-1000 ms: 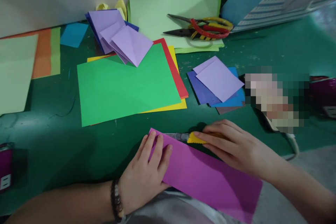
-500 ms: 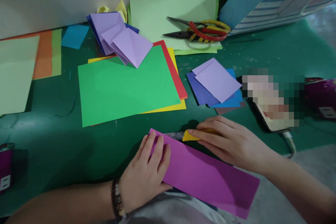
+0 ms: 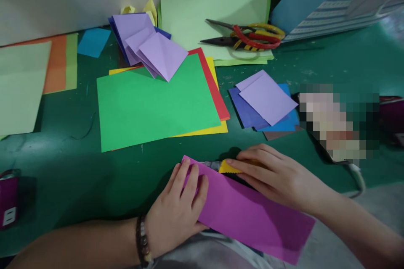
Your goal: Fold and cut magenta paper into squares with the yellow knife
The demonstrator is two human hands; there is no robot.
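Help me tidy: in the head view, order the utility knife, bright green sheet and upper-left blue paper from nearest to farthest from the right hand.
1. Utility knife, in the right hand.
2. Bright green sheet, farther forward and left.
3. Blue paper, beyond the sheet's upper-left corner.

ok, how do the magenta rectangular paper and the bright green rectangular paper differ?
Shape: the magenta rectangular paper is long and narrow; the bright green rectangular paper is broader.
Contact: the left hand rests on the magenta paper; no hand touches the green paper.
Position: the magenta paper overhangs the dark green table; the green paper lies over a red paper sheet.
Both show straight edges.
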